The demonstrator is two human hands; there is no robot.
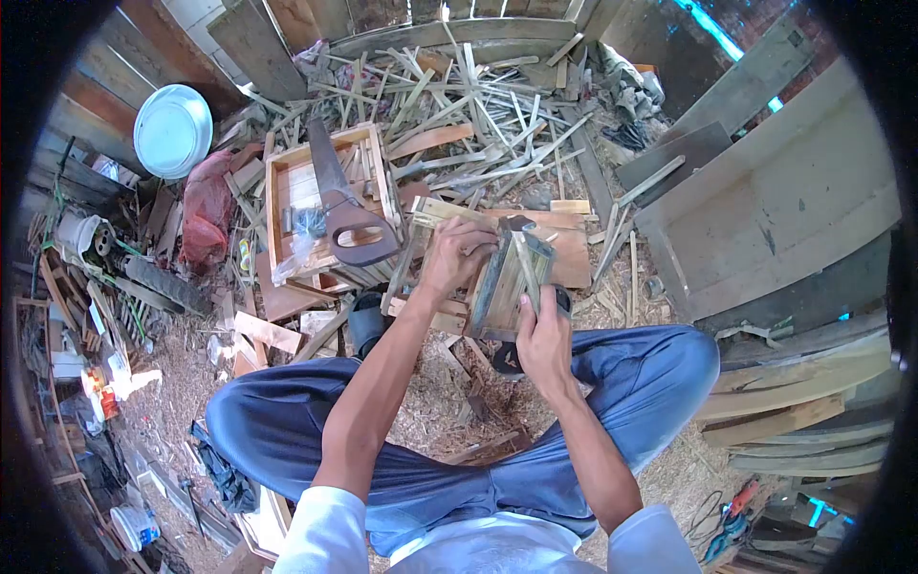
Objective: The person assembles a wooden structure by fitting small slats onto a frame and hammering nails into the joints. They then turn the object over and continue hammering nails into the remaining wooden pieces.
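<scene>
Between my knees stands a small wooden piece of boards with a dark strip along it. My right hand is wrapped round the lower end of a hammer, whose light handle slants up to a dark head over the boards. My left hand has its fingers curled at the upper left edge of the boards; whatever is between its fingertips is too small to make out. Left of it, a handsaw lies on a wooden crate holding a clear plastic bag.
Thin wood strips are heaped ahead. A white basin and a red sack are at the left. Large boards lean at the right. A power tool lies at the lower right. Shavings cover the floor.
</scene>
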